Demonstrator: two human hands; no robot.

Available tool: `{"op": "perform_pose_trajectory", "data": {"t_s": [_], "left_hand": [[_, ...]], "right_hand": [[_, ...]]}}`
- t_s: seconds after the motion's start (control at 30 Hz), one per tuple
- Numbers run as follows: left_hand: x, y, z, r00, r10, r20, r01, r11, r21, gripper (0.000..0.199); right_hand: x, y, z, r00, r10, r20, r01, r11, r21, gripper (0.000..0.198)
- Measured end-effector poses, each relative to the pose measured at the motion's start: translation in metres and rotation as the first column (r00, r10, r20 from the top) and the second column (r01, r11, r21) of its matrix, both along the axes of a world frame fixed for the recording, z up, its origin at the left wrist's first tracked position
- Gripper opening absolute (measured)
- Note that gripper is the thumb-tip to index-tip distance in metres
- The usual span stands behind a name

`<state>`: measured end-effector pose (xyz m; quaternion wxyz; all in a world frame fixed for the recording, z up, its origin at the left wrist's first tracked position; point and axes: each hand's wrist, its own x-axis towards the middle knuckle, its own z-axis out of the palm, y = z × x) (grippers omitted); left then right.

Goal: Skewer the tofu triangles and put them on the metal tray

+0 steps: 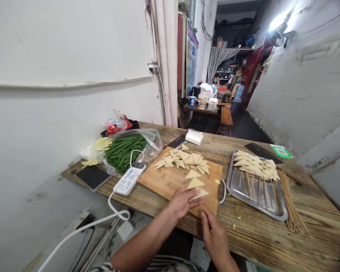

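Observation:
My left hand [184, 202] is closed on a pale yellow tofu triangle [200, 194], thumb on top and fingers underneath. Just below, my right hand [215, 230] pinches what looks like a thin bamboo skewer, mostly hidden by the fingers. Two more triangles, a nearer one [195, 183] and a farther one [192, 174], line up beyond the held piece; whether the skewer runs through them I cannot tell. Under both hands is the wooden cutting board [161, 183], with a heap of cut tofu triangles [184, 158] at its far side.
On the right, a metal tray [235, 190] carries filled skewers [255, 166], beside a bundle of bare bamboo skewers [291, 204]. A knife [178, 141] and white box [194, 136] lie behind the board. Leftward are a power strip [129, 179], bagged green chives [124, 151] and a phone [93, 175].

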<state>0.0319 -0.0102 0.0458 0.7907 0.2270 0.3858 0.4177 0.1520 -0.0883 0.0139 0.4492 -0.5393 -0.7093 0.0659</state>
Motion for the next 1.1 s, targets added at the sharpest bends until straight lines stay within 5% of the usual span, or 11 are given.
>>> {"op": "perform_pose_trajectory", "data": {"t_s": [0.13,0.23,0.33,0.47,0.67,0.8,1.1], "left_hand": [[-0.002,-0.001,0.007,0.996,-0.053,-0.077,0.06,0.994,0.09,0.03],[-0.011,0.001,0.009,0.96,0.1,-0.26,-0.038,0.971,0.234,0.031],[-0.025,0.009,0.005,0.791,0.342,-0.508,-0.064,0.871,0.487,0.027],[-0.038,0.015,-0.001,0.509,0.548,-0.664,0.097,0.73,0.676,0.033],[-0.041,0.018,-0.009,0.394,0.568,-0.722,0.271,0.679,0.682,0.036],[-0.042,0.02,-0.014,0.353,0.594,-0.723,0.298,0.661,0.689,0.036],[-0.042,0.021,-0.019,0.304,0.616,-0.726,0.324,0.65,0.687,0.036]], "right_hand": [[0.007,-0.001,0.002,0.999,-0.033,-0.005,0.033,0.999,0.014,0.03],[0.028,0.005,0.009,0.994,-0.103,0.025,0.102,0.994,0.032,0.03],[0.064,0.019,0.023,0.969,-0.22,0.11,0.221,0.975,0.006,0.032],[0.121,0.05,0.044,0.844,-0.446,0.299,0.476,0.879,-0.035,0.031],[0.186,0.099,0.059,0.665,-0.621,0.415,0.711,0.697,-0.094,0.026],[0.201,0.114,0.055,0.606,-0.636,0.478,0.77,0.621,-0.149,0.024],[0.192,0.123,0.048,0.659,-0.538,0.526,0.721,0.651,-0.237,0.025]]}}
